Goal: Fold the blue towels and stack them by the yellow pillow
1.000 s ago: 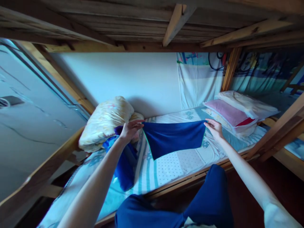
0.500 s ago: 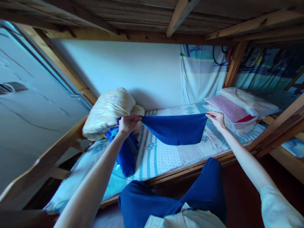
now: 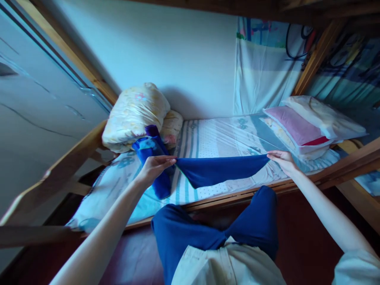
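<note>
A dark blue cloth [image 3: 219,170] hangs stretched between my two hands, above the front part of the bed. My left hand [image 3: 157,165] pinches its left top corner, and my right hand [image 3: 282,160] pinches the right top corner. The top edge is nearly straight, while the lower part hangs loose and slants, lower on the left. Behind my left hand, a folded blue garment or cloth [image 3: 162,186] lies on the bed, with a purple piece [image 3: 152,130] against it.
The bed [image 3: 213,134] has a striped, patterned sheet. A bundled yellowish quilt [image 3: 136,114] sits at its left end, and stacked pillows [image 3: 297,124] lie at the right. Wooden posts [image 3: 317,55] and an upper bunk frame the space. A curtain [image 3: 264,79] hangs behind.
Both hands have lowered relative to the bed, and the cloth has come down with them. Its lower edge has swung, now slanting. My view has tilted downward.
</note>
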Available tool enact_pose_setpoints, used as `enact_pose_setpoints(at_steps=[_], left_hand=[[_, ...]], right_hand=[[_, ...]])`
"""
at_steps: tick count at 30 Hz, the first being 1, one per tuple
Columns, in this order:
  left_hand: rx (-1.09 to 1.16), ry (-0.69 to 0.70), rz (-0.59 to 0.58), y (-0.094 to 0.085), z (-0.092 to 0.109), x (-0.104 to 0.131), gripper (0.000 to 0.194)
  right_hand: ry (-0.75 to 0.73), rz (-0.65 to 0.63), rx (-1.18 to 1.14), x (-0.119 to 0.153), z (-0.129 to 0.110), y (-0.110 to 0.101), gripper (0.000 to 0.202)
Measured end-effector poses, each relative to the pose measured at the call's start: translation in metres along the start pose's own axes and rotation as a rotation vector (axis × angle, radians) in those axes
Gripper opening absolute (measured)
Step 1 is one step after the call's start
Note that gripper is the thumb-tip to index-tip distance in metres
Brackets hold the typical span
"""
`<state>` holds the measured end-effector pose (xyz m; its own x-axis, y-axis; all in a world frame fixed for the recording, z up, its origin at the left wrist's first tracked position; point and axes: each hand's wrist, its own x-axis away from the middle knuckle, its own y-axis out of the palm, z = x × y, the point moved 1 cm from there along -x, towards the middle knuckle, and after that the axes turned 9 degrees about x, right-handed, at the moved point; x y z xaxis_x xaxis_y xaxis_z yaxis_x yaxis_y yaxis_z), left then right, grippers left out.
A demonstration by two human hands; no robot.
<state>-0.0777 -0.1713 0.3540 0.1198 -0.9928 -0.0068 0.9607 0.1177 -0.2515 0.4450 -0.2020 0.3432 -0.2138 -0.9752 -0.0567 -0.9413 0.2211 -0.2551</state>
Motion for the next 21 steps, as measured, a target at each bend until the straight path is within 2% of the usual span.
enact_pose_setpoints(at_steps=[4, 8, 12, 16, 19, 21], left_hand=[[0.093, -0.098, -0.056, 0.0, -0.015, -0.005, 0.06], [0.049, -0.096, -0.063, 0.006, -0.036, -0.023, 0.053], [-0.108, -0.07, 0.013, 0.022, -0.053, -0.053, 0.038], [-0.271, -0.037, 0.148, 0.037, -0.045, -0.088, 0.028], [-0.284, 0.044, 0.247, 0.04, -0.035, -0.105, 0.032], [-0.273, 0.101, 0.285, 0.039, -0.035, -0.109, 0.036]], right_hand=[[0.06, -0.058, 0.002, -0.006, 0.007, 0.004, 0.055], [0.095, -0.104, 0.003, -0.024, 0.019, 0.019, 0.048], [0.135, -0.111, 0.015, -0.058, 0.037, 0.044, 0.045], [0.125, -0.028, 0.024, -0.098, 0.044, 0.068, 0.043], [0.017, 0.018, 0.015, -0.119, 0.041, 0.078, 0.044], [-0.06, 0.052, 0.016, -0.126, 0.043, 0.081, 0.046]])
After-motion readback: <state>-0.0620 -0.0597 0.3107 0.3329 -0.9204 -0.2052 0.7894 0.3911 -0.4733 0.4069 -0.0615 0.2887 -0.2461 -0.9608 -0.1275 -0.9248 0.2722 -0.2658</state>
